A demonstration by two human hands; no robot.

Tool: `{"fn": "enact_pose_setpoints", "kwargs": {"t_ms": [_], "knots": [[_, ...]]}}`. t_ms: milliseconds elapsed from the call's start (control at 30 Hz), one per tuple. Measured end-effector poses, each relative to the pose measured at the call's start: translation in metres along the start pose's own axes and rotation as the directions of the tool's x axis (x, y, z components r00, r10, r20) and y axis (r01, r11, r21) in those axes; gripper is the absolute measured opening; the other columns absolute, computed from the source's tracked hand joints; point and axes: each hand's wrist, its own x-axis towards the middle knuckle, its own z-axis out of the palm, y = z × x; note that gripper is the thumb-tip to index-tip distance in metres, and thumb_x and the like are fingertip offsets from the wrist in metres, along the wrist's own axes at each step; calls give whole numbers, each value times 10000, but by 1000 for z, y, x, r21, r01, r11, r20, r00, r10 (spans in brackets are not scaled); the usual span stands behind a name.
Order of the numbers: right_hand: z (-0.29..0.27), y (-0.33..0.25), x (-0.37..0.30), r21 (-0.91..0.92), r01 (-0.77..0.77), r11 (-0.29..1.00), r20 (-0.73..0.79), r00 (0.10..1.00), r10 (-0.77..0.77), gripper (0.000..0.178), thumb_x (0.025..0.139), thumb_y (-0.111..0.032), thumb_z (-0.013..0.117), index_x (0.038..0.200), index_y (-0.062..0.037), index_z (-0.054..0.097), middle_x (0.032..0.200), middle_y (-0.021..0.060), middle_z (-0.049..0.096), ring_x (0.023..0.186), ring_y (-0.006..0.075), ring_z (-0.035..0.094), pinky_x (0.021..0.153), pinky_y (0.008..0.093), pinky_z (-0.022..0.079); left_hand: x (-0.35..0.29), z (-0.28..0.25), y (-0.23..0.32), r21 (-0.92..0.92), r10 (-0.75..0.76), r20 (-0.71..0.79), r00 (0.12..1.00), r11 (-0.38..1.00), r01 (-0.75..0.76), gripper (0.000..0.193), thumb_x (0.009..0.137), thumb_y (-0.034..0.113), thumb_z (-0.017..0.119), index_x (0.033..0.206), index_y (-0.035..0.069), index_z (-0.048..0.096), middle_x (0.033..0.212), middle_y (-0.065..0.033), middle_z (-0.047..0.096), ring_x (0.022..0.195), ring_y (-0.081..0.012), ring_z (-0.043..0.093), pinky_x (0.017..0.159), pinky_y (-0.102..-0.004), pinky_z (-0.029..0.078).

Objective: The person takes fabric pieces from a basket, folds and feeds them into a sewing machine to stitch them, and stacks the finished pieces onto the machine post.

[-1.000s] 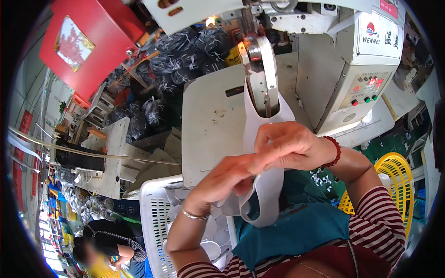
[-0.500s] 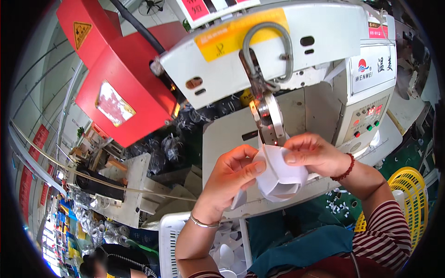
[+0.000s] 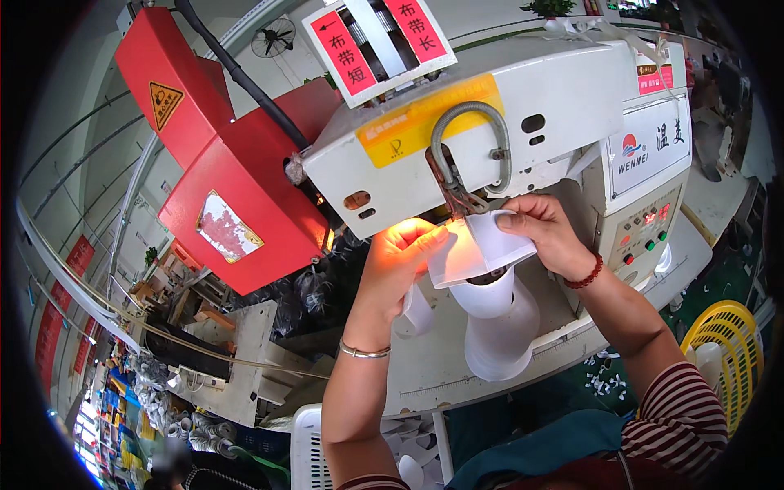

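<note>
Both hands pinch a white bent sheet piece [image 3: 495,242] beneath the machine's arm. My left hand [image 3: 392,261] is closed on its left edge, thumb on top, where an orange glow falls. My right hand [image 3: 552,233] grips its upper right corner between thumb and fingers. Below hangs or stands a tall, curved white form [image 3: 502,331], with a dark gap near its top; I cannot tell whether it is joined to the piece. Another white curved piece [image 3: 415,312] shows beside my left wrist. The machine's working head behind the piece is mostly hidden.
The white machine arm [image 3: 482,114], with a grey looped hose [image 3: 472,110], spans above my hands. A red machine housing [image 3: 237,204] stands left. White basket [image 3: 306,445] with white pieces sits below; yellow basket [image 3: 727,343] stands right. A person in dark clothing [image 3: 220,469] is lower left.
Both hands have moved up toward the machine arm with the white piece, which is turned flatter. The curved white form beneath now shows. The whole view has shifted, showing more above the machine.
</note>
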Motion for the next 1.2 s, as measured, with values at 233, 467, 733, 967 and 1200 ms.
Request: {"fn": "enact_pose_setpoints", "kwargs": {"t_ms": [233,467,733,967,1200], "knots": [[2,4,5,136,-20,991,-58,998,28,116,800,-86,611,856,6,654,779,21,644,704,59,576,665,193,446,8,-3,-8,-92,-23,-25,999,996,21,160,833,196,602,773,48,616,602,59,494,495,-1,354,437,-162,232],[6,12,11,252,-13,968,-142,989,50,97,788,-83,619,832,-5,655,779,44,652,704,95,603,660,212,460,20,-8,-22,-195,-23,-49,999,981,13,175,829,207,588,749,57,628,577,48,499,470,-22,393,415,-172,255],[5,15,17,476,-97,874,-187,960,208,114,780,-77,616,675,-43,590,634,48,579,470,108,479,431,231,349,31,-12,-36,-262,-4,-18,1000,965,-1,206,845,227,568,760,47,623,568,35,516,449,-29,404,391,-162,272],[7,14,17,473,-101,875,-222,948,229,134,784,-75,604,659,-46,567,609,36,549,471,97,453,433,224,330,31,-12,-35,-267,-3,10,1000,964,6,229,859,228,551,722,51,598,561,27,513,428,-34,398,378,-162,273],[7,9,15,470,-123,874,-206,947,245,99,789,-89,605,721,-26,570,684,51,580,555,111,519,477,229,376,31,-11,-34,-292,5,33,999,956,4,230,863,227,544,739,41,597,559,17,513,418,-38,402,370,-168,283]]}}
